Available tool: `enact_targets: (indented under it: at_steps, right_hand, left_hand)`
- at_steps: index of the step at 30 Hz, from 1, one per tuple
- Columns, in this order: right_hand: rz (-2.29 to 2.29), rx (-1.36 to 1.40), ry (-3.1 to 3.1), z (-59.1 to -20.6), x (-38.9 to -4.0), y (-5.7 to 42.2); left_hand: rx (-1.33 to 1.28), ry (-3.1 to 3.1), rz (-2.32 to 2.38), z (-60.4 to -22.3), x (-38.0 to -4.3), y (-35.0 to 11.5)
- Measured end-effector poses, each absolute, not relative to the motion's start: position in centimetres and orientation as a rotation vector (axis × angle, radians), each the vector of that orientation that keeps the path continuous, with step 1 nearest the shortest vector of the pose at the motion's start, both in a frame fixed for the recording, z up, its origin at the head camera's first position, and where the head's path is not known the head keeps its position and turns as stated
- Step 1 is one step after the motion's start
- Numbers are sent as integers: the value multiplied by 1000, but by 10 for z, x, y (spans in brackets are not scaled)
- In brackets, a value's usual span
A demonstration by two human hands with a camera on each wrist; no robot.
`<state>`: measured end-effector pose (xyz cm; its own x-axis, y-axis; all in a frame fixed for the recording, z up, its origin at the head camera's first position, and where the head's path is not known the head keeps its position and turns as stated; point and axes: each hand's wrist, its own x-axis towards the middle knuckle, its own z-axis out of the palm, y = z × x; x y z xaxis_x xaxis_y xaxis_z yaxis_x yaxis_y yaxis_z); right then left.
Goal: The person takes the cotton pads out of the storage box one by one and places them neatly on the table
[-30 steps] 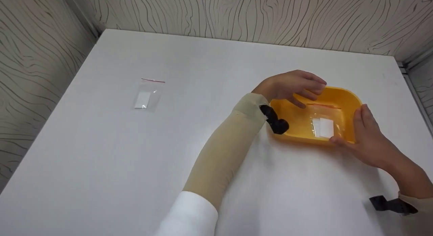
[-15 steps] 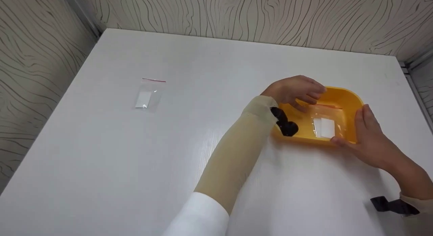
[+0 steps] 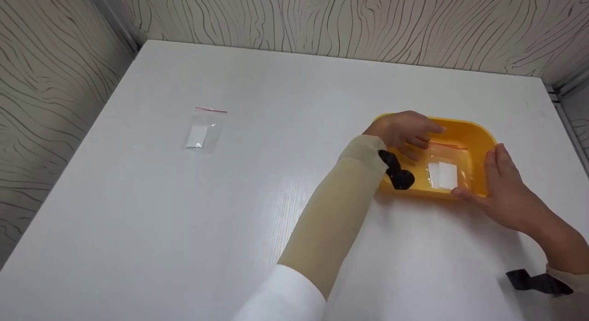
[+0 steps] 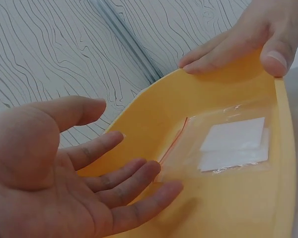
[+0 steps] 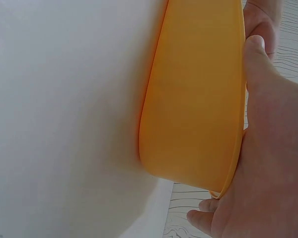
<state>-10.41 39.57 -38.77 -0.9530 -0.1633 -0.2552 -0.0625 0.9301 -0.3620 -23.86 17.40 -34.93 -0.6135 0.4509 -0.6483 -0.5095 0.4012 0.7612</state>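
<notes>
A yellow plastic tub (image 3: 474, 132) sits at the right of the white table. Inside it lie clear zip bags (image 3: 448, 155) with red seal lines and white rectangular pieces, overlapping. My left hand (image 3: 405, 130) hangs over the tub's left part, palm facing the bags in the left wrist view, fingers spread and loosely bent around nothing. My right hand (image 3: 508, 194) holds the tub's near right corner, thumb over the front rim and fingers over the right rim. Another clear zip bag (image 3: 203, 130), with a white piece inside, lies on the table at the left.
The white table (image 3: 193, 229) stretches between the lone bag and the tub. Wood-patterned panels (image 3: 322, 22) rise behind the table and at its sides. Black mounts (image 3: 400, 174) are strapped at both wrists.
My left hand has moved right and slightly toward me, lower over the tub, uncovering its far left rim. The right hand stays on the tub's corner.
</notes>
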Motion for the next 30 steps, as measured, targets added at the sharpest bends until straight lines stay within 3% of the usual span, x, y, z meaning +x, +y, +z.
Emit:
enact_targets:
  at_steps: [15, 30]
  right_hand:
    - [-543, -222, 2829, -391, -104, 397]
    - [-556, -228, 2850, -392, -104, 397]
  left_hand:
    - [-314, 1706, 1433, -343, -217, 177]
    - [-259, 1710, 1414, -352, -221, 186]
